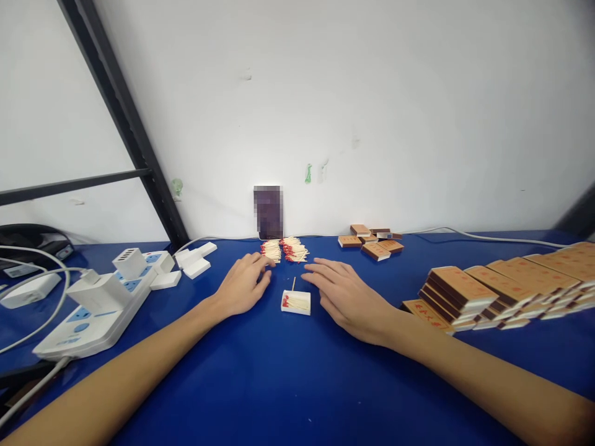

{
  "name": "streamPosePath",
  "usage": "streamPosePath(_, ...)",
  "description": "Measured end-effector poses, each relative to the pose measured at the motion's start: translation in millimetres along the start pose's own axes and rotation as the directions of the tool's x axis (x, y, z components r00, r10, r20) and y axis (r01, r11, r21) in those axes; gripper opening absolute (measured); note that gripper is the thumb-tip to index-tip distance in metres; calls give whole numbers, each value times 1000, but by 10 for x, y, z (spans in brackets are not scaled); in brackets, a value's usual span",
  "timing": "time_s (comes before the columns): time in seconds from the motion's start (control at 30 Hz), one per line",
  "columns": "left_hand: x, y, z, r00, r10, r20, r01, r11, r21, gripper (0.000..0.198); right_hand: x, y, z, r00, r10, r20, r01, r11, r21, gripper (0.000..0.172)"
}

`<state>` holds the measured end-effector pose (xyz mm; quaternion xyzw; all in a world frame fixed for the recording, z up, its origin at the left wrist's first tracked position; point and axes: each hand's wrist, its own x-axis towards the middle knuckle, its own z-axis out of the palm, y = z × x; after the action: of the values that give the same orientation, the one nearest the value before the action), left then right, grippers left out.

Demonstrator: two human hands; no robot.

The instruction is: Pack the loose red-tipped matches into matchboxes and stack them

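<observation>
A small white matchbox tray (296,302) with red-tipped matches in it lies on the blue table (279,384), between my hands. A single loose match (294,284) lies just behind it. My left hand (244,284) rests palm down with curled fingers, its fingertips touching the left of two piles of red-tipped matches (284,249) at the wall. My right hand (341,294) lies flat with fingers stretched out toward the piles, just right of the tray, holding nothing.
Rows of stacked brown matchboxes (502,288) fill the right side. Several loose matchboxes (372,240) lie at the back right. White power strips with plugs and cables (106,291) sit at the left. A dark card (268,212) leans on the wall. A black metal frame (125,124) slants at left.
</observation>
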<state>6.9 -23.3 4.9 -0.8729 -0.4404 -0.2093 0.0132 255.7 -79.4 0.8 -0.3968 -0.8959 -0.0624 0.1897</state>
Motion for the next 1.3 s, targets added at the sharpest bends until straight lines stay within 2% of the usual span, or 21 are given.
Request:
streamPosePath(0.1, 28, -98, 22, 996, -90, -14, 91, 989, 114, 28, 49, -7, 1, 993, -115, 39, 115, 993, 17, 50)
streamPosePath(0.17, 37, -136, 32, 992, -123, -13, 123, 981, 148, 28, 62, -6, -6, 987, -145, 63, 143, 989, 39, 55)
streamPosePath(0.3, 35, -129, 34, 986, -166, -9, 165, 967, 193, 26, 60, 3, -22, 982, -130, 137, 113, 986, 126, 61)
streamPosePath(0.4, 32, -94, 21, 986, -167, 4, 163, 967, 193, 23, 55, 15, -17, 980, -91, 178, 60, 983, 172, 57)
streamPosePath(0.6, 42, -139, 29, 986, -156, 66, 148, 982, 114, 22, 39, 35, 30, 1000, -9, 29, 2, 966, 257, 34)
streamPosePath(0.73, 46, -190, 32, 989, -105, 99, 102, 994, 33, 27, 33, 25, 38, 998, 54, 14, -56, 962, 269, 29)
streamPosePath(0.8, 38, -149, -8, 995, -17, 101, 20, 999, -31, 28, 31, 17, 40, 997, 69, 25, -73, 959, 273, 29)
streamPosePath(0.9, 5, 22, -106, 981, 173, 86, -159, 977, -142, 25, 27, 9, 50, 996, 83, 23, -86, 954, 286, 27)
streamPosePath(1.0, -45, 245, -171, 969, 238, 62, -219, 950, -221, 21, 16, 2, 70, 994, 104, -13, -97, 957, 275, 24)
streamPosePath(1.1, -86, 400, -157, 961, 260, 90, -229, 937, -262, 18, 0, -3, 88, 991, 112, -69, -91, 962, 258, 21)
streamPosePath(1.17, -93, 431, -124, 959, 263, 102, -224, 930, -291, 19, -4, -8, 92, 989, 111, -100, -83, 964, 252, 19)
streamPosePath(1.3, -45, 284, -71, 982, 189, 21, -177, 951, -252, 21, 29, -63, 78, 976, 119, -180, -76, 970, 231, 16)
